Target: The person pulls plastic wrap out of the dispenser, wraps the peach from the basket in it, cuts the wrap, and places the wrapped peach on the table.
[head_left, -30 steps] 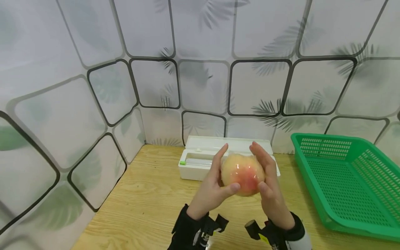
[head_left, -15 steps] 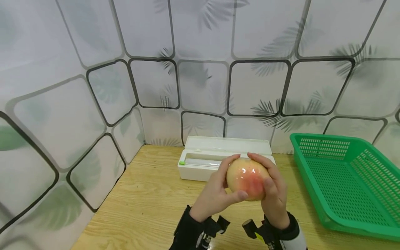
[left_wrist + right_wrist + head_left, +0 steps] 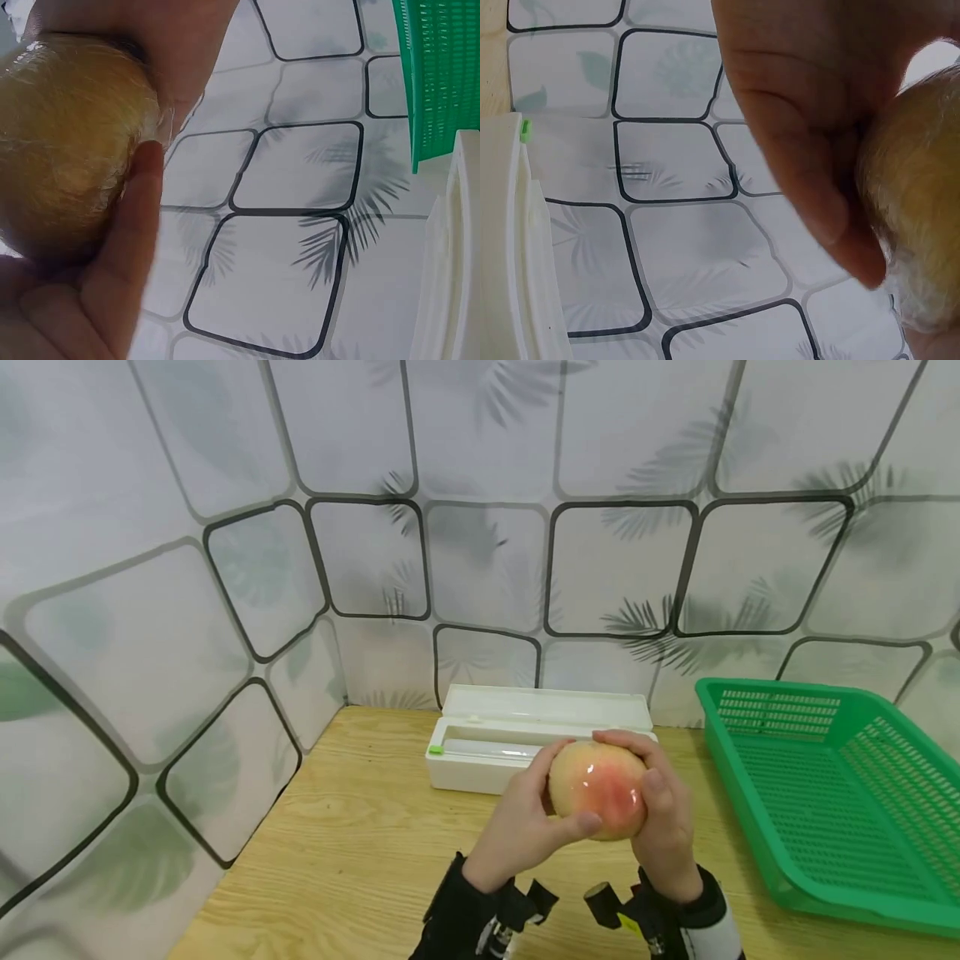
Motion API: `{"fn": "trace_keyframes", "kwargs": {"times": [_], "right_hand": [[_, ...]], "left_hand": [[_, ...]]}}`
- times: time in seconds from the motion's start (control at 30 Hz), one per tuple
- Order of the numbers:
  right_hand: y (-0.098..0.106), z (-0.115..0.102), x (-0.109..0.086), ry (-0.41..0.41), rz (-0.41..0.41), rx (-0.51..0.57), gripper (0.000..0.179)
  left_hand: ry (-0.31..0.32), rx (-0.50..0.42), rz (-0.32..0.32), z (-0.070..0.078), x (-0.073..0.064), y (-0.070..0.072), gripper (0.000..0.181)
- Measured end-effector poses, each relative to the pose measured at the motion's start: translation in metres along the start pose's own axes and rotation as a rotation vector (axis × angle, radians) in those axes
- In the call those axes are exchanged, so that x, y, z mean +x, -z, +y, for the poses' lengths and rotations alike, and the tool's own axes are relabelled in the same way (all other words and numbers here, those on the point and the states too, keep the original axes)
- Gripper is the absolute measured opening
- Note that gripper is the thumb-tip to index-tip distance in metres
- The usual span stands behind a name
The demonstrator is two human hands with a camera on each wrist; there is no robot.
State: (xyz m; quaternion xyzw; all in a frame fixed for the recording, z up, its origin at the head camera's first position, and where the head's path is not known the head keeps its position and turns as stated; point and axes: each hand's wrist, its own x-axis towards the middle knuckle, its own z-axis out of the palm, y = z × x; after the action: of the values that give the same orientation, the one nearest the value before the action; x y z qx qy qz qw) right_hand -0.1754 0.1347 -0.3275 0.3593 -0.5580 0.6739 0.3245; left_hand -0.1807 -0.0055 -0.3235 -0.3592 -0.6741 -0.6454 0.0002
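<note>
A round yellow peach (image 3: 597,789) with a red blush is held up above the table between both hands. Clear plastic film covers it, wrinkled and bunched on the underside of the peach (image 3: 71,142) in the left wrist view. My left hand (image 3: 525,822) grips its left side, thumb across the lower front. On the right side my right hand (image 3: 663,814) curls its fingers over the top, thumb pressed to the front. Loose film shows by the fingers of the right hand (image 3: 810,150) in the right wrist view.
Behind the hands stands a long white cling film box (image 3: 468,772), lid raised, with a clear roll (image 3: 491,749) inside. A green plastic basket (image 3: 787,852) sits at the right of the wooden table (image 3: 337,860). A patterned wall covering (image 3: 487,568) rises behind.
The fingers of both hands have folded in from a more spread position and closed round the peach. Hands and peach have shifted slightly right and down. Box and basket stay put.
</note>
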Motion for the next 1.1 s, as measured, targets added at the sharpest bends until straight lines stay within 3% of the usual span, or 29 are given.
{"fn": "trace_keyframes", "kwargs": {"times": [0.2, 0.37, 0.63, 0.83, 1.0, 1.1], "right_hand": [[-0.001, 0.001, 0.001, 0.045, 0.011, -0.093, 0.038], [-0.002, 0.001, 0.000, 0.081, -0.029, -0.032, 0.039], [-0.004, 0.000, -0.003, 0.099, -0.044, 0.037, 0.039], [-0.003, 0.001, -0.003, 0.022, -0.103, 0.064, 0.040], [-0.002, 0.003, 0.000, -0.066, -0.144, 0.080, 0.044], [0.000, 0.003, 0.001, -0.127, -0.198, 0.089, 0.043]], "left_hand": [[0.031, 0.040, -0.017, -0.004, -0.001, 0.002, 0.065], [0.092, 0.060, -0.008, -0.004, -0.003, 0.001, 0.065], [0.120, 0.063, -0.009, -0.002, -0.004, 0.000, 0.065], [0.171, 0.061, -0.036, 0.001, -0.004, 0.006, 0.068], [0.185, -0.012, -0.142, 0.004, -0.006, 0.019, 0.067], [0.202, -0.033, -0.148, 0.006, -0.009, 0.023, 0.063]]}}
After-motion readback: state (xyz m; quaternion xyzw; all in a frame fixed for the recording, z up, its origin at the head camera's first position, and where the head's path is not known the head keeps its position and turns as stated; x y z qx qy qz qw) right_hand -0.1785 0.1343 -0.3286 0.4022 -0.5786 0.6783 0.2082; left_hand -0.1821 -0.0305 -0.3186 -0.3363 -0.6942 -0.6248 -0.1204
